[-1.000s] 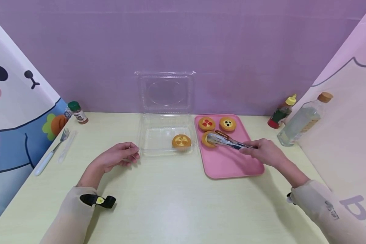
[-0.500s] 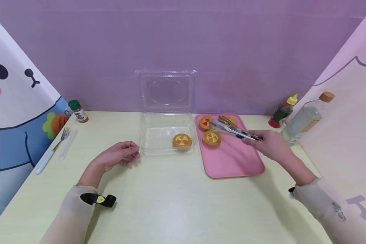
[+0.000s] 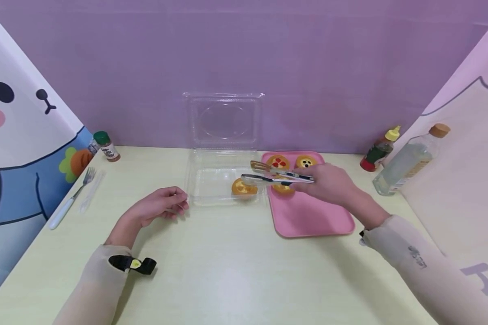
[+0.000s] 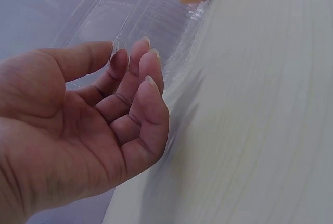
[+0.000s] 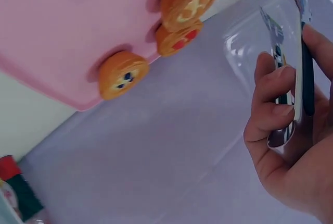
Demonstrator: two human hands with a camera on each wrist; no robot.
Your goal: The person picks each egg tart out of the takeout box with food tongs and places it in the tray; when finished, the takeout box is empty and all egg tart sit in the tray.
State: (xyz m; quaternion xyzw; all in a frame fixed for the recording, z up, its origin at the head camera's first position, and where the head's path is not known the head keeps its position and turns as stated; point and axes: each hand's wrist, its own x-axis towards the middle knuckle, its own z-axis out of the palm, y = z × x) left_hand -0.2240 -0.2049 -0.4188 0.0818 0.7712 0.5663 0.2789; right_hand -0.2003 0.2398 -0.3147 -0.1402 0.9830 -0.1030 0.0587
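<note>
My right hand [image 3: 327, 183] grips metal tongs [image 5: 307, 73], whose arms are spread with nothing between their tips. The tips reach left over the right side of the clear plastic container [image 3: 205, 178], right by a yellow-topped tart [image 3: 239, 188] inside it. My left hand [image 3: 158, 207] lies at the container's front left corner, fingers loosely curled around nothing. On the pink tray [image 3: 313, 221] sit a tart with red pieces [image 3: 278, 161], a tart with dark spots [image 3: 306, 161] and another yellow-topped tart [image 3: 283, 189], partly hidden behind the tongs and hand.
The container's lid [image 3: 225, 122] stands up against the purple backdrop. To the right are a sauce bottle [image 3: 378, 153] and a corked glass bottle [image 3: 406, 162]. A green-capped shaker [image 3: 107, 146], a fork [image 3: 73, 198] and a thin wrapped item [image 3: 91, 192] lie or stand at the left.
My right hand swung the tongs from the lower yellow tart back over the rear tarts, then left to the container's right side. The left hand stayed in place.
</note>
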